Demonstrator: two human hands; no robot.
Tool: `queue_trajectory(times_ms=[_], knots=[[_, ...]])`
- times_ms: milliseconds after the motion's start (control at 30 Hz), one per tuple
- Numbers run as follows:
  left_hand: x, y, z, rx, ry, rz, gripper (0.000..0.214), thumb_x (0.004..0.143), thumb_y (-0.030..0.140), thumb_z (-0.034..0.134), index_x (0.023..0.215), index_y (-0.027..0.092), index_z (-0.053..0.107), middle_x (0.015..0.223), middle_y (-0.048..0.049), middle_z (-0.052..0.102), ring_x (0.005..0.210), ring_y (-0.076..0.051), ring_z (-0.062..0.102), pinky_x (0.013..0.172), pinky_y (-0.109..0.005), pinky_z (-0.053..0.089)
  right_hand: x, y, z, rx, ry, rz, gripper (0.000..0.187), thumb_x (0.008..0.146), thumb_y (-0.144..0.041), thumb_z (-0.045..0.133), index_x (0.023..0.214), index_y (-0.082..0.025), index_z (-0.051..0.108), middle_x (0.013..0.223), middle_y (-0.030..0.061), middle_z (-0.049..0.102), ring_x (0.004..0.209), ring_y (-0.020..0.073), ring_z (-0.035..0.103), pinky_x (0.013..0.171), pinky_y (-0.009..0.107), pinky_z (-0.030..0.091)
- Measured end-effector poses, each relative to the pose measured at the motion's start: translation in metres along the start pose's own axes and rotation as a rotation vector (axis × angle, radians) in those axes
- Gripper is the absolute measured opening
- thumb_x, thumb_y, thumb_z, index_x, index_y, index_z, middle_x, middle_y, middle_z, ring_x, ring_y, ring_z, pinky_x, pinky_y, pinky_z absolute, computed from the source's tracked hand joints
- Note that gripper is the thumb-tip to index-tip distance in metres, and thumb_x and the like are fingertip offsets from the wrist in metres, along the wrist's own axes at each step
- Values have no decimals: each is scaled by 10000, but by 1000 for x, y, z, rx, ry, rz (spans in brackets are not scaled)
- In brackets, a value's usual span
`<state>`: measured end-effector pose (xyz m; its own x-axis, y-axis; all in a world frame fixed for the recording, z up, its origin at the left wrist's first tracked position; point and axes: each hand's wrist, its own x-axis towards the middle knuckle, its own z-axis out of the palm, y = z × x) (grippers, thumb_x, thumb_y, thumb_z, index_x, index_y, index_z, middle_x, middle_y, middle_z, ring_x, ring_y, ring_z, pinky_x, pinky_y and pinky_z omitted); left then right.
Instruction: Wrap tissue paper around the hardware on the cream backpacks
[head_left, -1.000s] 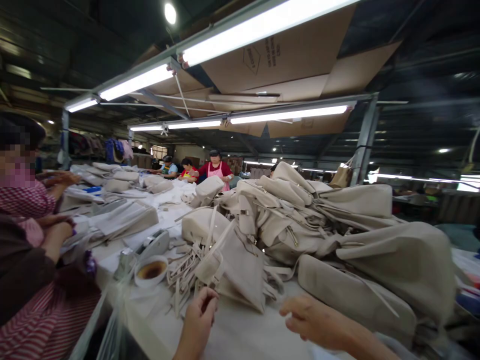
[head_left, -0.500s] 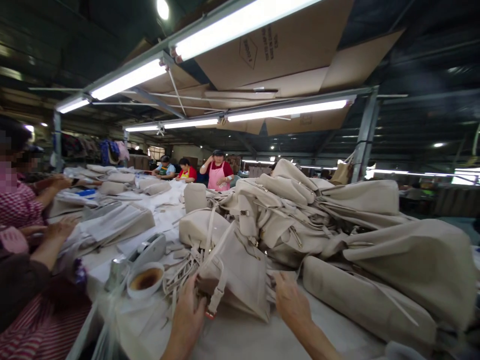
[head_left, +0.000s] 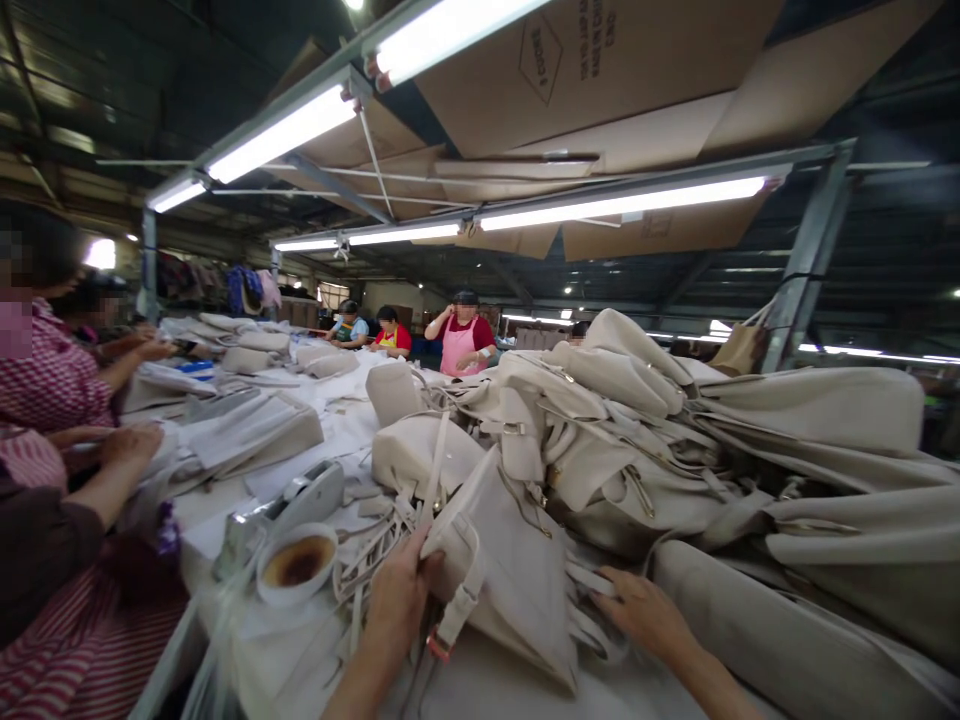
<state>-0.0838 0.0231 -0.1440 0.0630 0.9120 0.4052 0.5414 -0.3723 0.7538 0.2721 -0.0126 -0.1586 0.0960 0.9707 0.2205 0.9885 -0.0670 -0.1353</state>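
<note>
A beige bag (head_left: 517, 570) with a buckled strap (head_left: 465, 590) lies tilted on the table in front of me. A small red piece shows at the strap's lower end. My left hand (head_left: 401, 590) is closed on the bag's left edge, its fingertips partly hidden behind the material. On the other side, my right hand (head_left: 649, 612) pinches a flat beige strap (head_left: 589, 578) beside the bag. More loose straps (head_left: 367, 550) lie in a tangle left of my left hand.
A large heap of beige bags (head_left: 735, 560) rises on the right. To the left stand a white bowl (head_left: 326, 572) of brown liquid and a grey tape dispenser (head_left: 319, 495). Co-workers sit along the left, including a person in a checked sleeve (head_left: 67, 370); a person in a pink apron (head_left: 461, 348) stands beyond.
My view has turned slightly left, so the scene sits farther right. My left hand has moved up along the bag's edge. The right hand now has a strap between its fingers.
</note>
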Motion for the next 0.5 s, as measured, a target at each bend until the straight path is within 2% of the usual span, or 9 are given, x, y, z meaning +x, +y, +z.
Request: queue_trajectory(times_ms=[67,133,233,333,433,500], knots=[[7,6,1,7,9,15,399,917,302,444,1244,217,657,1266,-119,694,1153,-286,636,979,-376,450,-1,-4,-13,56,1,-25,353,884,-306,477,1111,-189,720,1128,144,760,1077,330,691,962,446,500],[17,14,-3,-39,41,-14,330,909,307,463,1099,213,716,1098,-119,751,1051,-298,669,915,-372,462,-1,-10,-37,125,8,-51,335,890,-334,451,1052,-212,718,1066,126,768,1036,316,690,918,427,490],[37,30,-18,-127,96,-112,282,897,340,476,918,204,722,872,-99,757,925,-298,684,849,-369,473,4,-20,-91,245,29,-99,232,832,-324,493,859,-243,708,929,71,759,939,281,668,844,384,464],[51,47,-39,-219,114,-171,309,901,374,455,831,194,697,895,-116,756,966,-301,675,848,-376,491,6,-29,-157,391,70,-135,161,746,-334,561,657,-231,646,738,33,692,819,248,619,780,356,441],[42,61,-47,-353,43,-258,344,897,404,447,795,182,689,859,-129,768,863,-294,713,769,-390,546,-4,-37,-219,602,101,-125,182,715,-380,573,657,-214,618,662,11,639,728,212,598,715,330,459],[21,65,-35,-513,-104,-377,368,884,446,463,819,169,697,785,-129,769,727,-292,726,678,-403,574,-17,-44,-252,763,92,-110,216,743,-408,542,760,-207,620,682,7,652,673,184,607,672,311,487]])
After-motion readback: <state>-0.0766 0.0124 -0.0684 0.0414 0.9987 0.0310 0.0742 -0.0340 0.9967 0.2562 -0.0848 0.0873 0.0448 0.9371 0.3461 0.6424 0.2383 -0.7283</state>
